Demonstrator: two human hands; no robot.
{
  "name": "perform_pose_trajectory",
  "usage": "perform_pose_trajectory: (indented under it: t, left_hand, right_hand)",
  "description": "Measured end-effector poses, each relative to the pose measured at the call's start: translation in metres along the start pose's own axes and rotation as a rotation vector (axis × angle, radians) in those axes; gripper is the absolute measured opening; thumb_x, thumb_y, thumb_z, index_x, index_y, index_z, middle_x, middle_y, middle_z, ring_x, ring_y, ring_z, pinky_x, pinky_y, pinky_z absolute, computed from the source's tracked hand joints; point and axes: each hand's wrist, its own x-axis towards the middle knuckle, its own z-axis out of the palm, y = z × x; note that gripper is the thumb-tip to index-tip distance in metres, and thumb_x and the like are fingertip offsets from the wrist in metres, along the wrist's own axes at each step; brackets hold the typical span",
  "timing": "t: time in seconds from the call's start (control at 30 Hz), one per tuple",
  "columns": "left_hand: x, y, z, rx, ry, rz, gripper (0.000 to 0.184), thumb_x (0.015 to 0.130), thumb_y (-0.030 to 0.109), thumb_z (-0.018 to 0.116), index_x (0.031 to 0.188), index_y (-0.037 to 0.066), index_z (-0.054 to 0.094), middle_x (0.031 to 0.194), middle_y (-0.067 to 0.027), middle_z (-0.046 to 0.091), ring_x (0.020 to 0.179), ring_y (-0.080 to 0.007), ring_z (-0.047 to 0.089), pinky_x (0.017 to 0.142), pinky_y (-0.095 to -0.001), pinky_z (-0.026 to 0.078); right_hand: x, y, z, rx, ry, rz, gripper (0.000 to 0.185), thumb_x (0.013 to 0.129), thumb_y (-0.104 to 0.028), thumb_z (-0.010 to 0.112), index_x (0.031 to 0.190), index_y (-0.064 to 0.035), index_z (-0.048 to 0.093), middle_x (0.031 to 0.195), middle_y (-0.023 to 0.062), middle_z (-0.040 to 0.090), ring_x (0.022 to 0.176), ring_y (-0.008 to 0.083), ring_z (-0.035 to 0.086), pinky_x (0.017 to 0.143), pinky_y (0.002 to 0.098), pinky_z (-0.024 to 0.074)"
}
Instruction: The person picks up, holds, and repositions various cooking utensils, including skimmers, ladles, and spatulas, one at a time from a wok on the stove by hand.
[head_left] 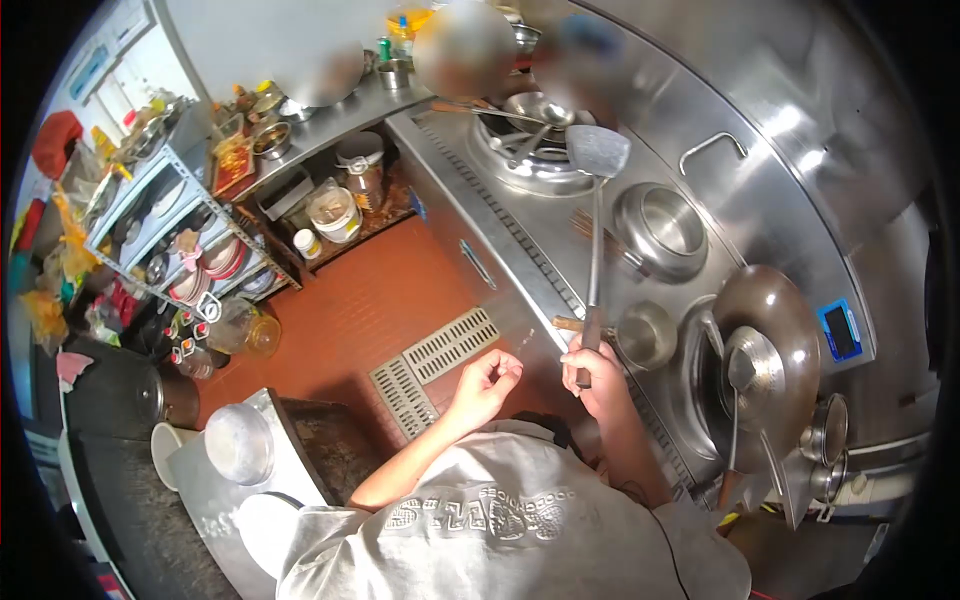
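Observation:
My right hand [598, 378] is wrapped around the dark handle of a long wok spatula [597, 230]. Its broad metal blade points away from me, over the stove beside the far burner. My left hand [488, 385] hovers in front of my body, with fingers curled in toward the thumb and nothing visible in them. Just right of the spatula handle sits a small metal pot [645, 335] with a wooden handle. Farther right, a large dark wok [790, 310] stands tilted on the stove with a ladle [738, 385] in it.
A steel stove counter [560, 235] runs along my right, carrying a round metal pot [672, 220] and a ladle [550, 112] at the far burner. A drain grate [450, 345] lies in the red floor. Shelves with dishes [165, 225] and a side table with a metal bowl [240, 443] stand left.

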Motion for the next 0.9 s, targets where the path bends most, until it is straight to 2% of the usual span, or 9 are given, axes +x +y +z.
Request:
perform_pose_trajectory:
  t: [0.23, 0.37, 0.47, 0.63, 0.73, 0.9]
  left_hand:
    - [-0.015, 0.019, -0.056, -0.051, 0.092, 0.021, 0.015, 0.100, 0.016, 0.058, 0.105, 0.002, 0.059, 0.098, -0.0002, 0.061, 0.090, -0.0060, 0.053, 0.082, -0.0236, 0.045]
    - [-0.021, 0.038, -0.076, -0.086, 0.158, -0.013, 0.019, 0.101, 0.019, 0.057, 0.110, 0.002, 0.057, 0.101, -0.0014, 0.061, 0.094, -0.0082, 0.055, 0.086, -0.0250, 0.044]
    - [-0.021, 0.040, -0.088, -0.164, 0.233, 0.048, 0.023, 0.101, 0.020, 0.057, 0.114, 0.001, 0.054, 0.088, 0.0026, 0.057, 0.080, -0.0040, 0.050, 0.071, -0.0210, 0.042]
    - [-0.014, 0.048, -0.114, -0.171, 0.270, 0.063, 0.030, 0.102, 0.026, 0.055, 0.116, -0.001, 0.052, 0.097, -0.0045, 0.063, 0.093, -0.0092, 0.059, 0.085, -0.0257, 0.048]
    - [-0.001, 0.052, -0.129, -0.150, 0.270, 0.021, 0.027, 0.103, 0.022, 0.053, 0.117, 0.000, 0.052, 0.104, -0.0056, 0.062, 0.098, -0.0111, 0.057, 0.089, -0.0273, 0.045]
    - [0.045, 0.052, -0.157, -0.037, 0.274, -0.005, 0.025, 0.102, 0.021, 0.053, 0.116, 0.000, 0.052, 0.104, -0.0059, 0.061, 0.098, -0.0113, 0.057, 0.089, -0.0280, 0.046]
  right_hand:
    - [0.038, 0.020, 0.073, -0.051, -0.180, 0.213, 0.011, 0.081, -0.005, 0.062, 0.081, -0.0078, 0.051, 0.055, 0.0041, 0.053, 0.043, 0.0134, 0.049, 0.041, 0.0252, 0.0363]
    - [0.057, 0.032, 0.105, -0.119, -0.299, 0.293, 0.010, 0.082, -0.007, 0.062, 0.079, -0.0080, 0.053, 0.056, 0.0041, 0.054, 0.043, 0.0132, 0.049, 0.040, 0.0245, 0.0355]
    - [0.074, 0.044, 0.125, -0.157, -0.368, 0.327, 0.010, 0.083, -0.009, 0.061, 0.077, -0.0082, 0.053, 0.057, 0.0039, 0.054, 0.044, 0.0129, 0.049, 0.040, 0.0244, 0.0355]
    - [0.102, 0.053, 0.153, -0.198, -0.458, 0.387, 0.010, 0.083, -0.014, 0.063, 0.079, -0.0080, 0.057, 0.059, 0.0027, 0.055, 0.047, 0.0113, 0.051, 0.040, 0.0244, 0.0364]
    - [0.129, 0.057, 0.160, -0.210, -0.504, 0.409, 0.010, 0.082, -0.015, 0.064, 0.078, -0.0076, 0.059, 0.059, 0.0018, 0.055, 0.047, 0.0108, 0.051, 0.040, 0.0246, 0.0362]
    - [0.177, 0.046, 0.175, -0.213, -0.493, 0.411, 0.010, 0.080, -0.015, 0.066, 0.076, -0.0070, 0.060, 0.058, 0.0020, 0.054, 0.046, 0.0103, 0.049, 0.040, 0.0248, 0.0348]
